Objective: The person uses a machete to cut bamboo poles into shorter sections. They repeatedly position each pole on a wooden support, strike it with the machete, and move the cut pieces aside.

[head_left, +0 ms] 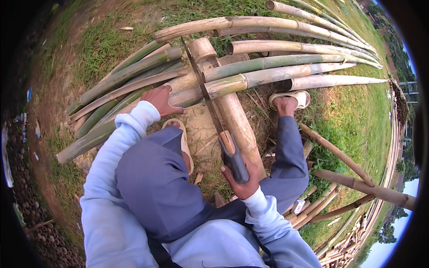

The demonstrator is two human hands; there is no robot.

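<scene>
A handsaw [204, 89] with a long dark blade and a wood-and-black handle is held in my right hand [248, 181], its fingers closed round the grip. The blade lies across a bamboo pole [228, 86] and points away from me. To the left of the blade, my left hand [159, 101] grips the same pole from above, thumb stretched toward the saw. Beneath the pole runs a thick bamboo log [239, 123], slanting away from me as a support. Another greenish pole [268, 64] lies just beyond, also over the log.
Several bamboo lengths [129, 78] lie bunched at the left, and longer poles [290, 23] stretch off to the far right. My feet wear pale sandals [303, 99]. A bamboo frame [357, 184] stands at the right, near a small white box [298, 206].
</scene>
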